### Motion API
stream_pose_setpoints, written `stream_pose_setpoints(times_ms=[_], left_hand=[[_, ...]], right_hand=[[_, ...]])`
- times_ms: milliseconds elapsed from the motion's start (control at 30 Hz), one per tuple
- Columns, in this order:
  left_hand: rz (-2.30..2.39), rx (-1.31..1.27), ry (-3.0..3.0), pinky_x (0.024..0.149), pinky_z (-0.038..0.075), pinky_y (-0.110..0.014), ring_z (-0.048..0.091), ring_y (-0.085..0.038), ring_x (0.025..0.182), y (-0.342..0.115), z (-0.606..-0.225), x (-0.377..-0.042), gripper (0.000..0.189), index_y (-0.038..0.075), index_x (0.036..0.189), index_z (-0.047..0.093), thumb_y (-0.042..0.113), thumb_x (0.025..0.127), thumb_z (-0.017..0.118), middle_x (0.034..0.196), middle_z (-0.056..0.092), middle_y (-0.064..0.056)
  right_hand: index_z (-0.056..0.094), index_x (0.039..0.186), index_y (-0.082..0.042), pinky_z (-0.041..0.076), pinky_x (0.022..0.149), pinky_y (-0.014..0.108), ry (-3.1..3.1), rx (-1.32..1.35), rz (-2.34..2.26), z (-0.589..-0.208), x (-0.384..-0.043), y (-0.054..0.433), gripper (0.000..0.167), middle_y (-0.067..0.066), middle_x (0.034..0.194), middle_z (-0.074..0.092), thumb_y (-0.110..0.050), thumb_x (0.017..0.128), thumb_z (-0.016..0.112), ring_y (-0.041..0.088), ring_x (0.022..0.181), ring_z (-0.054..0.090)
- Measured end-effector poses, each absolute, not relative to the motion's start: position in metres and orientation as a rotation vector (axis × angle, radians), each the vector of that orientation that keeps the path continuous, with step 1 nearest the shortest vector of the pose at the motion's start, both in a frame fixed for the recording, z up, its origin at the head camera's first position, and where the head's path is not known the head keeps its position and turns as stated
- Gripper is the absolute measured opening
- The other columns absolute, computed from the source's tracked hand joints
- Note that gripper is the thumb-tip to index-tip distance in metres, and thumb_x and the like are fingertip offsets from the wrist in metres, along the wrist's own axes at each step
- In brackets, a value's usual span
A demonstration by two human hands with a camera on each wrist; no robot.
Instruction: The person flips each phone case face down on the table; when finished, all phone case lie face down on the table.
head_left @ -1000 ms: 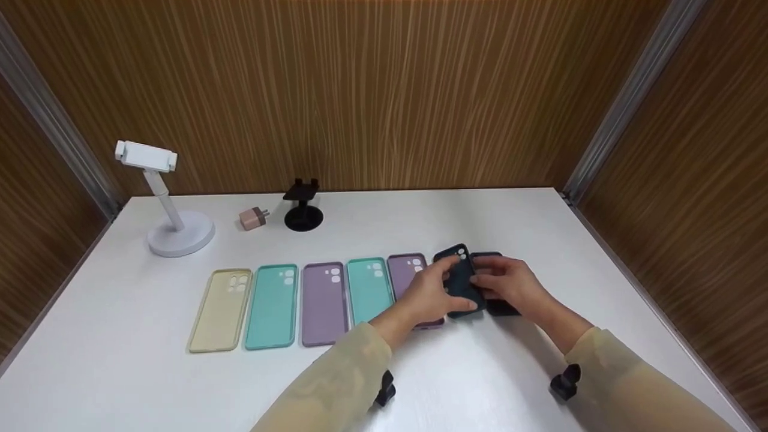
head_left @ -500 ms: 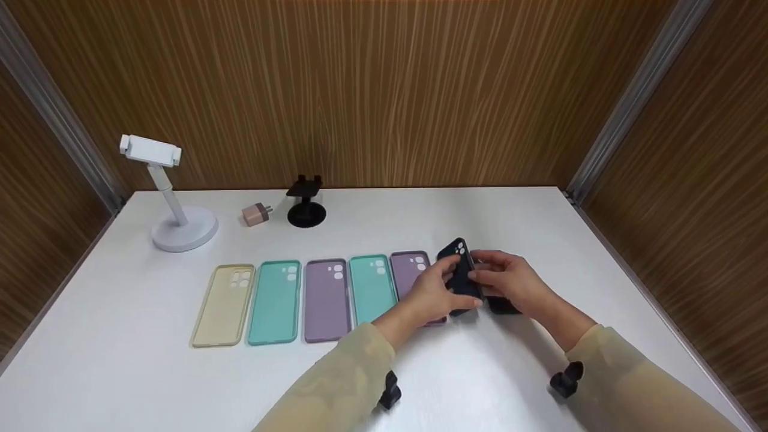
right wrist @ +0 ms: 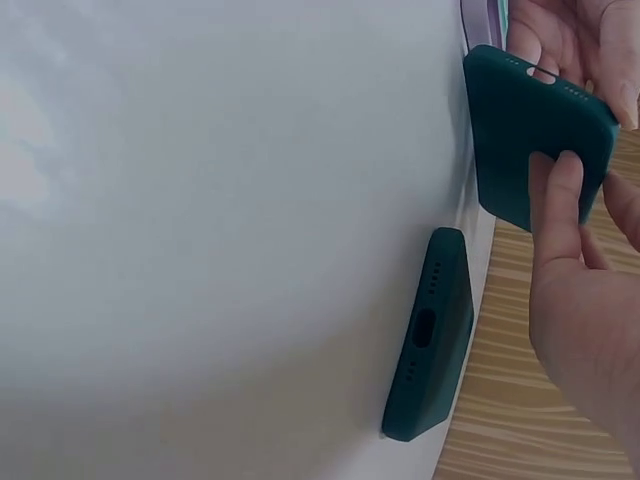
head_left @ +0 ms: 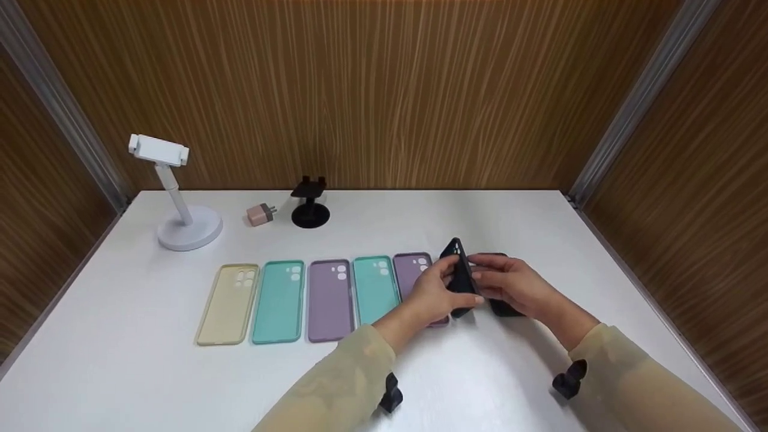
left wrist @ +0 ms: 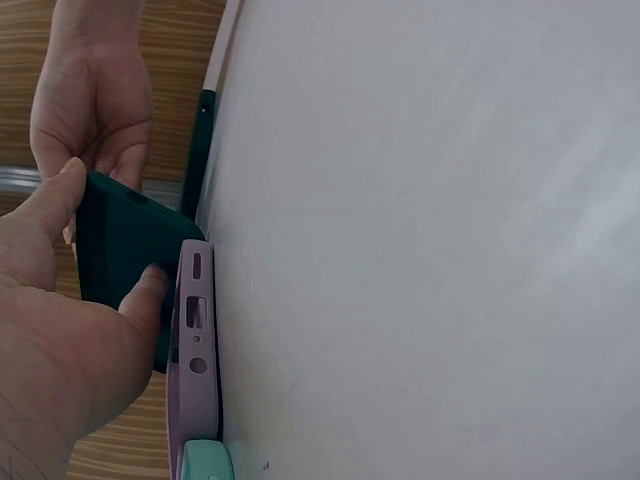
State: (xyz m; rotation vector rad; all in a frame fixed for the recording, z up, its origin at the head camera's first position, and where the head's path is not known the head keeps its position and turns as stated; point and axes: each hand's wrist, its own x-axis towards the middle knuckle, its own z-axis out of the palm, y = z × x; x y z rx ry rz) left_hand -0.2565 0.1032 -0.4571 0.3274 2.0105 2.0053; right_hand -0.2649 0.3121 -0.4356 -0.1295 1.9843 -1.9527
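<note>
In the head view my left hand (head_left: 433,292) grips a dark green phone case (head_left: 462,281), its thumb at the lower end and fingers by the upper left side. The phone case is tilted up on its edge. My right hand (head_left: 516,285) is at its right side; in the right wrist view, extended fingertips of the right hand (right wrist: 585,300) press against the case's flat face (right wrist: 535,120). A second dark green phone case (head_left: 505,308) lies under and beside the right hand, partly hidden. A purple phone case (head_left: 410,270) lies just left, partly covered by the left hand.
Further left, a teal case (head_left: 375,291), a purple case (head_left: 330,303), another teal case (head_left: 278,303) and a cream case (head_left: 228,306) lie in a row. Behind them stand a white phone stand (head_left: 189,228), a pink charger (head_left: 260,215) and a black stand (head_left: 310,214).
The dark green phone case has turned from lying nearly flat to standing steeply on edge, its right side raised. Both hands stay around it. The head view has shifted slightly.
</note>
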Motion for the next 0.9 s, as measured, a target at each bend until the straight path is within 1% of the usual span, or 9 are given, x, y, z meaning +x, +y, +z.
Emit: stream_pose_setpoints(times_ms=[133, 267, 400, 533, 633, 767, 900], left_hand=[[2.032, 0.329, 1.974, 0.115, 0.043, -0.037, 0.047, -0.027, 0.147, 0.1033, -0.4564, -0.2562, 0.092, 0.008, 0.159, 0.045, 0.003, 0.081, 0.093, 0.156, 0.053, -0.013], [2.024, 0.31, 1.973, 0.116, 0.042, -0.038, 0.045, -0.029, 0.149, 0.1027, -0.4553, -0.2539, 0.094, 0.009, 0.16, 0.043, 0.004, 0.081, 0.093, 0.158, 0.05, -0.015], [2.016, 0.29, 1.971, 0.117, 0.041, -0.04, 0.045, -0.031, 0.149, 0.1016, -0.4522, -0.2523, 0.097, 0.01, 0.162, 0.042, 0.005, 0.08, 0.093, 0.159, 0.049, -0.015], [2.031, 0.271, 1.933, 0.117, 0.042, -0.04, 0.044, -0.03, 0.15, 0.1015, -0.4522, -0.2512, 0.097, 0.011, 0.163, 0.04, 0.006, 0.082, 0.093, 0.16, 0.049, -0.014], [2.057, 0.251, 1.894, 0.116, 0.042, -0.04, 0.043, -0.029, 0.15, 0.1025, -0.4524, -0.2511, 0.097, 0.011, 0.164, 0.039, 0.005, 0.083, 0.092, 0.16, 0.049, -0.014], [2.114, 0.225, 1.842, 0.114, 0.044, -0.039, 0.046, -0.029, 0.148, 0.1038, -0.4522, -0.2508, 0.096, 0.008, 0.164, 0.038, 0.0, 0.083, 0.089, 0.159, 0.05, -0.016], [2.177, 0.229, 1.77, 0.112, 0.046, -0.038, 0.046, -0.029, 0.148, 0.1046, -0.4497, -0.2493, 0.095, 0.005, 0.165, 0.035, -0.011, 0.084, 0.081, 0.162, 0.046, -0.017]], right_hand=[[0.058, 0.148, 0.003, 0.058, 0.095, 0.034, 1.927, -0.124, -1.995, -0.4374, -0.2649, 0.3118, 0.046, 0.01, 0.133, 0.069, -0.004, 0.103, 0.067, 0.024, 0.119, 0.069], [0.063, 0.145, -0.001, 0.059, 0.095, 0.035, 1.926, -0.105, -1.993, -0.4388, -0.2644, 0.3103, 0.041, 0.01, 0.132, 0.07, -0.005, 0.104, 0.066, 0.023, 0.117, 0.07], [0.061, 0.147, -0.001, 0.059, 0.095, 0.035, 1.946, -0.104, -1.966, -0.4383, -0.2646, 0.31, 0.042, 0.012, 0.135, 0.068, -0.008, 0.106, 0.065, 0.024, 0.117, 0.07], [0.057, 0.15, 0.0, 0.058, 0.096, 0.036, 1.958, -0.114, -1.938, -0.4391, -0.2652, 0.3101, 0.046, 0.016, 0.139, 0.066, -0.011, 0.106, 0.065, 0.027, 0.119, 0.069], [0.054, 0.153, 0.001, 0.058, 0.097, 0.036, 1.975, -0.121, -1.915, -0.4399, -0.2659, 0.3097, 0.049, 0.018, 0.143, 0.063, -0.012, 0.107, 0.065, 0.026, 0.121, 0.068], [0.053, 0.154, 0.0, 0.058, 0.096, 0.035, 2.021, -0.112, -1.883, -0.4408, -0.2663, 0.3074, 0.049, 0.015, 0.145, 0.061, -0.014, 0.108, 0.064, 0.022, 0.118, 0.068], [0.054, 0.152, 0.002, 0.058, 0.094, 0.034, 2.061, -0.12, -1.866, -0.4413, -0.2662, 0.3057, 0.048, 0.01, 0.139, 0.066, -0.013, 0.108, 0.063, 0.02, 0.11, 0.071]])
